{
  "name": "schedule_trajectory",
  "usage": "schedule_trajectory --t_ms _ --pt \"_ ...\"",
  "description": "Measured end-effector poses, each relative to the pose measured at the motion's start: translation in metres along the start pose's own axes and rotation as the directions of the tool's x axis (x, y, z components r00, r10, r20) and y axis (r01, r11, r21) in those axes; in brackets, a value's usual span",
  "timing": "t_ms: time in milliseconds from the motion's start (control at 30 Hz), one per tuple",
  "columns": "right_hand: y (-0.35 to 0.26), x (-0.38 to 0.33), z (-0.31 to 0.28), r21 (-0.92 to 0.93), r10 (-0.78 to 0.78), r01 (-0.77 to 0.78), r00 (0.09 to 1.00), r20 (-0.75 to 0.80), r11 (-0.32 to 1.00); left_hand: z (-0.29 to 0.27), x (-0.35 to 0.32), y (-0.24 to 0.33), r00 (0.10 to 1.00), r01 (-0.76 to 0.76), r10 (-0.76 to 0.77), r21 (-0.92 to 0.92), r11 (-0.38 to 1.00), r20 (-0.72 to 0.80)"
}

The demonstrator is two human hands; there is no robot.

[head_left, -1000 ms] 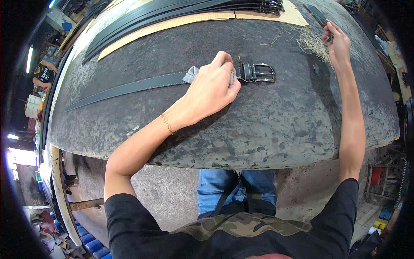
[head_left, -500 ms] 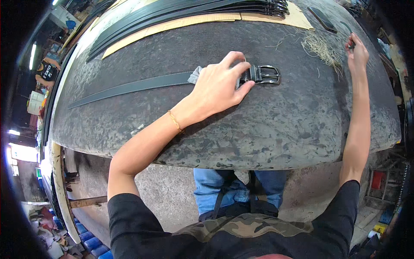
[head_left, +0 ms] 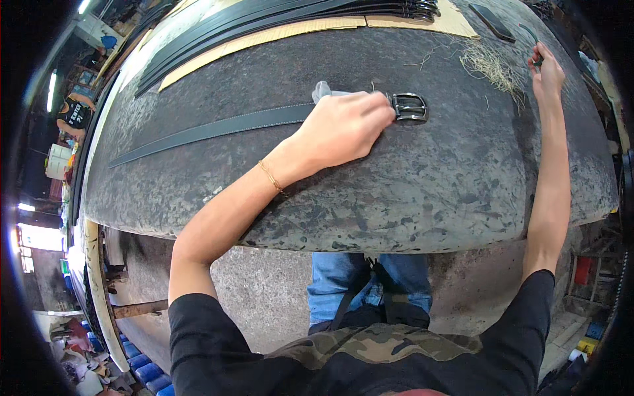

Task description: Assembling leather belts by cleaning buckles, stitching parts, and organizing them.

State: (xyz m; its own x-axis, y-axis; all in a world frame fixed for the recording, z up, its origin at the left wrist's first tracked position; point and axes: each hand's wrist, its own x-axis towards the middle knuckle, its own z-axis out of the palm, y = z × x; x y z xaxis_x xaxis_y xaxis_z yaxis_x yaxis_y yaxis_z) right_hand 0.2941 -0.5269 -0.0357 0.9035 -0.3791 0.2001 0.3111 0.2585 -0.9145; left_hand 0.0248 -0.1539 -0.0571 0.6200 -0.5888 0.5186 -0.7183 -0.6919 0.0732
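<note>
At frame centre the left hand (head_left: pixel 343 129) presses palm-down, fingers curled, on a dark leather belt (head_left: pixel 218 129) beside its metal buckle (head_left: pixel 409 107), while the right hand (head_left: pixel 547 71) pinches a small dark tool (head_left: pixel 532 34) at upper right.

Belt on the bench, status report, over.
Left hand pressing belt beside buckle. Right hand far right, gripping small dark tool. Loose fibres between.

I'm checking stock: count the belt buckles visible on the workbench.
1 shows clearly: the metal buckle on the dark belt, just beyond the left hand. The stacked belts at the far edge end in what look like more buckles, too blurred to count.
</note>
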Motion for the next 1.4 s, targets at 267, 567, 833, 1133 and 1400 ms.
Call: schedule_trajectory --t_ms 267,567,833,1133,1400 --pt "0.009 -0.008 0.010 -0.027 0.010 -0.008 0.998 0.063 1.000 -0.018 0.045 -0.055 0.890 0.238 -0.150 -0.158 0.958 0.431" --pt "0.004 -0.016 0.015 -0.021 0.017 -0.015 0.995 0.094 1.000 -0.043 0.038 -0.016 0.815 0.385 -0.370 0.060 0.921 0.446" --pt "0.011 0.001 0.008 -0.026 -0.005 0.008 0.992 0.123 1.000 -0.036 -0.019 0.062 0.882 0.462 -0.455 -0.044 0.886 0.121" --pt "0.017 -0.006 0.016 -0.022 -0.013 0.017 0.988 0.153 1.000 -0.033 -0.014 0.050 0.932 0.354 -0.346 -0.071 0.932 0.107" --pt "0.012 -0.012 0.017 -0.021 -0.023 0.027 0.981 0.195 0.999 -0.024 -0.018 0.041 0.991 0.108 -0.098 -0.113 0.988 0.093"
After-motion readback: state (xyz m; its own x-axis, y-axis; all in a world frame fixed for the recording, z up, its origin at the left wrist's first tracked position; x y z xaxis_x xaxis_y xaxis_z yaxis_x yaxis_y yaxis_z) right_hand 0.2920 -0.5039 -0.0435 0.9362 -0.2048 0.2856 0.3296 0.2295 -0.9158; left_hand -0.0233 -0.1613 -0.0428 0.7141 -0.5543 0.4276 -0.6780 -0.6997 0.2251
